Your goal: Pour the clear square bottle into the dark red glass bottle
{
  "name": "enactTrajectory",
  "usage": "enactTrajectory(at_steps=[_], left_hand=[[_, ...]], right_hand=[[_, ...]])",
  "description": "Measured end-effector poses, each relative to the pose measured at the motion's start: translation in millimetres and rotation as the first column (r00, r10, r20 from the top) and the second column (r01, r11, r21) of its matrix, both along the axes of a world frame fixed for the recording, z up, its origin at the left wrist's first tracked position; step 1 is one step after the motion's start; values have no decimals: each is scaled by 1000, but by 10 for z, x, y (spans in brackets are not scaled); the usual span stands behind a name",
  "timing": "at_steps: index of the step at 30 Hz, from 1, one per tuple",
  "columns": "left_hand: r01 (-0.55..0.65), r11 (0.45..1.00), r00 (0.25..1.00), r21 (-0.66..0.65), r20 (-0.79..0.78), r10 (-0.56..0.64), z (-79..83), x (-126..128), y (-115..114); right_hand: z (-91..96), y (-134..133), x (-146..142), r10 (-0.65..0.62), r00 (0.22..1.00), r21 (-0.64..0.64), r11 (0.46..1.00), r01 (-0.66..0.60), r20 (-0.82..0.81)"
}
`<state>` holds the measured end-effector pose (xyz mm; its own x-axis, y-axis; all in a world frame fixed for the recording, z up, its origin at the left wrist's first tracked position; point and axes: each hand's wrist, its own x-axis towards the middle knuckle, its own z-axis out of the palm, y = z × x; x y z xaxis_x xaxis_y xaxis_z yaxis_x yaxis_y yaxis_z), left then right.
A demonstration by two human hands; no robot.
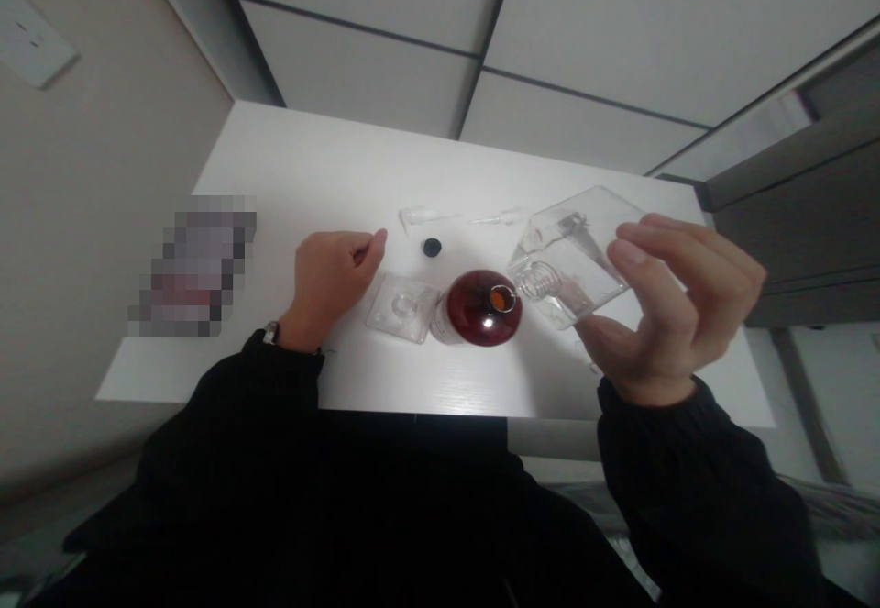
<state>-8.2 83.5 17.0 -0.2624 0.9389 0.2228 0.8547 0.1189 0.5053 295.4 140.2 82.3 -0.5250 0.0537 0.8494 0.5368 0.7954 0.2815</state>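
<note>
My right hand (pixel 670 310) grips a clear square bottle (pixel 570 255), tilted so its threaded mouth points down toward the open neck of a dark red round bottle (pixel 481 308) standing on the white table (pixel 309 168). My left hand (pixel 334 282) rests on the table left of the red bottle, its fingers loosely curled with nothing visible in them. A second clear flat bottle or lid (pixel 403 307) lies between that hand and the red bottle.
A small black cap (pixel 432 247) lies behind the red bottle. Two clear pump or dropper parts (pixel 421 216) (pixel 496 218) lie further back. A blurred object (pixel 196 264) sits at the table's left. A wall runs along the left.
</note>
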Motion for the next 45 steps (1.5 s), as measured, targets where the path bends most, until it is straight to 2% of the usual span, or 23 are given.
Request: enactTrajectory(at_steps=[32,45], left_hand=[[3,1000,1000,-12,0,-3,-3,-7,1],[-4,1000,1000,-26,2,5,-9,-3,-2]], right_hand=[[20,-3,1,-18,1000,-10,1000,18,18],[23,5,-9,-29,999,22,999,28,19]])
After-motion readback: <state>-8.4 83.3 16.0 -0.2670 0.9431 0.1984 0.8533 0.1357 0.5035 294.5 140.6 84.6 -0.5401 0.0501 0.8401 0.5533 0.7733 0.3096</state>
